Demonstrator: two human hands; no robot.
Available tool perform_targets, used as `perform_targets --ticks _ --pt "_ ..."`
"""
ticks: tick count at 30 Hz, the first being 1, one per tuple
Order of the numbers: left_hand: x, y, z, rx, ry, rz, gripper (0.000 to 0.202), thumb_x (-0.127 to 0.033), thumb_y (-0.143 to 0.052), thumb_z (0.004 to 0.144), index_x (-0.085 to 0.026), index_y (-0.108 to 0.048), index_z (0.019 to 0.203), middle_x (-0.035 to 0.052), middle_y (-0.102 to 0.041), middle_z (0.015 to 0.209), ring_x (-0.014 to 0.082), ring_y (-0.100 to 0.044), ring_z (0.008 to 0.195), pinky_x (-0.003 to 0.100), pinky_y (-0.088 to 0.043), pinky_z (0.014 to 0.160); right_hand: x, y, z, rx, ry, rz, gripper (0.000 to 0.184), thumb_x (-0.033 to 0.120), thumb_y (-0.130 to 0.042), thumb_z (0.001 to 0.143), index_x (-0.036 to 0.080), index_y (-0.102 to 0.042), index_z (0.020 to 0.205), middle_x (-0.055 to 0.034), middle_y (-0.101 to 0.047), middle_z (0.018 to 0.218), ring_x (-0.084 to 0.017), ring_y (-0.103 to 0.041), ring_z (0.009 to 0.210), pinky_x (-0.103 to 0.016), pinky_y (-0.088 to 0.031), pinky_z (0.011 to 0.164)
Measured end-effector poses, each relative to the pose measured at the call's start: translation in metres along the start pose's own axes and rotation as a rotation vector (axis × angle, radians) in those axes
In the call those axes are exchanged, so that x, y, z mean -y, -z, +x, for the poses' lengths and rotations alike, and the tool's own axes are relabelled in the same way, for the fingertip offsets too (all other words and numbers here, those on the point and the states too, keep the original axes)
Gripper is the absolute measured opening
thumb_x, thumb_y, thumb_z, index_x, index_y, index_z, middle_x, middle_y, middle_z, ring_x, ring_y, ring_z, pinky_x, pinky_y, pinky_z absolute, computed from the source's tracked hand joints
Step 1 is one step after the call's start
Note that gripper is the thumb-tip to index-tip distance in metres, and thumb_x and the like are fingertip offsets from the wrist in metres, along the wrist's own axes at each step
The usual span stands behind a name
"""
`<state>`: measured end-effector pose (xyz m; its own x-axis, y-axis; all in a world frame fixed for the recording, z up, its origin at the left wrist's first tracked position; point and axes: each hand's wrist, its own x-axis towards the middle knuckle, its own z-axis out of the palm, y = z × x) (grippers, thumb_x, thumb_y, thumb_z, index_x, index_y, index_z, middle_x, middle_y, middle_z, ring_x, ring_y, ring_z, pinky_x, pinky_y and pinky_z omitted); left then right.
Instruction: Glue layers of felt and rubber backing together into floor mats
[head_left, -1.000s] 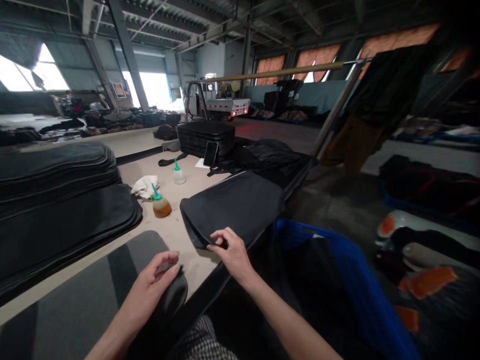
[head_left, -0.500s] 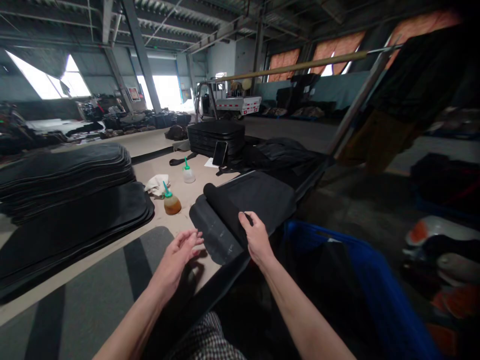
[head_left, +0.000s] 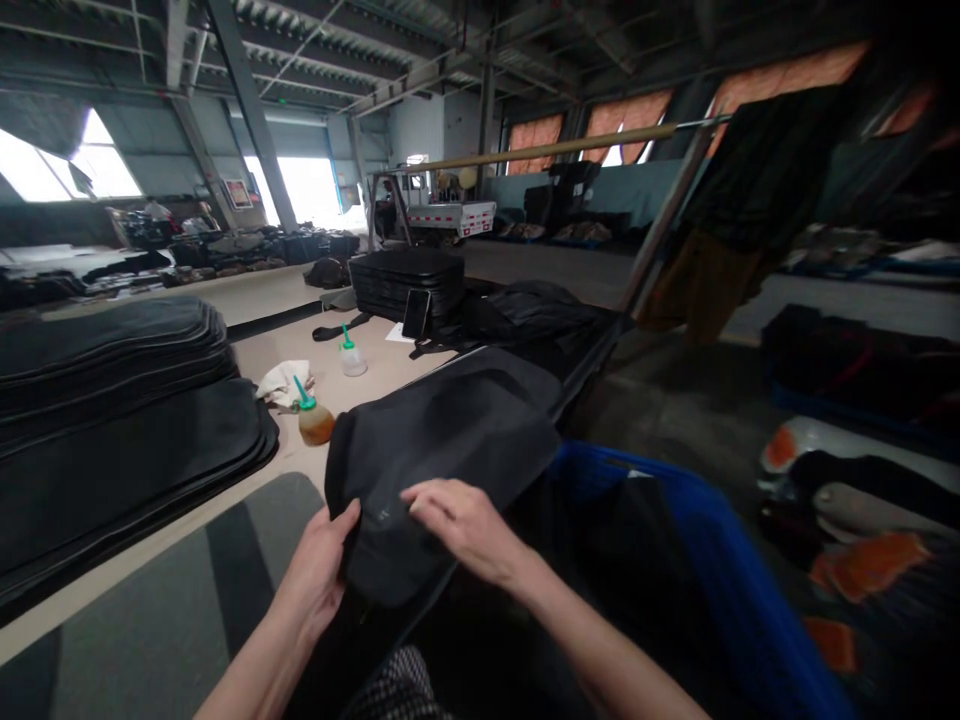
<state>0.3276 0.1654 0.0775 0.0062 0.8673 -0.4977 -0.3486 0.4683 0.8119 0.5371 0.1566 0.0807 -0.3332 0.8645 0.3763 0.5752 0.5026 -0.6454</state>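
Observation:
A black sheet of material [head_left: 450, 420] lies near the table's front right edge, with a raised, rounded bend along its left side. My left hand [head_left: 322, 560] pinches that left edge, thumb on top and fingers underneath. Over the sheet's near part, my right hand [head_left: 465, 525] has its index finger stretched out and the others loosely bent; nothing shows in it. Faint pale marks lie on the sheet by its fingertips. Left of the sheet stands a squeeze bottle of amber liquid [head_left: 315, 420] with a green nozzle, and beyond it a clear one [head_left: 351, 358].
Stacked black panels [head_left: 112, 430] cover the table's left side. A grey panel with dark stripes [head_left: 172, 570] lies in front of them. A white cloth [head_left: 285, 385], a phone [head_left: 417, 314] and another black stack [head_left: 405, 285] lie farther back. A blue crate [head_left: 720, 540] stands at right.
The rolled-back part of the sheet has come over to the left, covering the paler strip. My left hand has closed on its edge; my right hand has let go and moved left.

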Motion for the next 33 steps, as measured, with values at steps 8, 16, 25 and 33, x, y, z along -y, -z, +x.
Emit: perform_targets --ticks 8,16,25,33 --pt "-0.002 0.014 0.0 -0.015 0.048 0.005 0.045 -0.024 -0.073 0.083 -0.02 -0.062 0.126 0.0119 -0.078 0.101 0.0258 -0.076 0.085 0.038 -0.062 0.076 -0.138 0.098 0.044 -0.184 -0.655 -0.516 0.051 0.044 -0.06 0.093 0.007 -0.06 0.128 -0.0252 -0.06 0.13 -0.037 -0.056 0.123 -0.046 -0.044 0.101" --pt "-0.001 0.011 0.001 0.035 0.015 0.018 0.043 -0.023 -0.073 0.082 -0.024 -0.063 0.124 0.0085 -0.078 0.1 0.0254 -0.076 0.086 0.038 -0.061 0.078 -0.168 0.114 0.085 -0.088 -0.813 -0.506 0.048 0.041 -0.087 0.063 0.017 -0.073 0.102 -0.0143 -0.071 0.11 -0.032 -0.067 0.104 -0.039 -0.05 0.086" --pt "-0.012 0.025 -0.009 -0.014 -0.233 0.167 0.045 -0.043 -0.069 0.087 -0.031 -0.061 0.13 0.0047 -0.071 0.124 0.0232 -0.069 0.11 0.039 -0.053 0.1 -0.119 0.153 0.036 -0.406 -0.502 -0.203 0.049 0.063 -0.054 0.088 0.019 -0.064 0.068 -0.001 -0.065 0.073 -0.02 -0.062 0.077 -0.026 -0.045 0.069" --pt "-0.017 0.043 -0.027 -0.118 -0.423 0.521 0.058 -0.064 -0.061 0.085 -0.027 -0.063 0.129 0.0055 -0.068 0.132 0.031 -0.06 0.125 0.048 -0.042 0.112 -0.042 0.174 -0.069 -0.686 -0.357 0.232 0.035 0.055 -0.066 0.085 0.021 -0.066 0.093 -0.0006 -0.067 0.08 -0.015 -0.059 0.066 -0.024 -0.048 0.061"
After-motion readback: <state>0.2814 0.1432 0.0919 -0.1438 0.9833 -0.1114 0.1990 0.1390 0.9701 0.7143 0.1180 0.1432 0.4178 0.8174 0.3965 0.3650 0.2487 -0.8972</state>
